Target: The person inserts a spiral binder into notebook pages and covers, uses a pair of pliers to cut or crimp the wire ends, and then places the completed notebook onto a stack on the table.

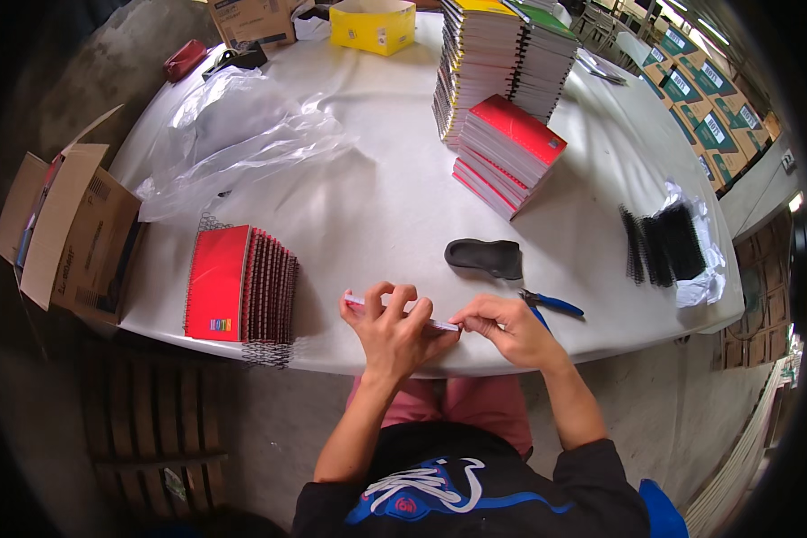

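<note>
My left hand grips a thin notebook near the table's front edge. The notebook is seen nearly edge-on, with white pages and a bit of red cover showing between my fingers. At its right end my right hand has thumb and forefinger pinched together; whatever is between those fingertips is too small to make out. Just beyond the right hand lie blue-handled pliers. A smooth black shoe-shaped thing rests farther in. To the left stands a stack of red spiral-bound notebooks, wire coils sticking out.
Red-covered books are piled before tall notebook stacks. Black spiral coils lie on white wrapping at the right. Clear plastic sheeting, an open cardboard box and a yellow box occupy the left and back.
</note>
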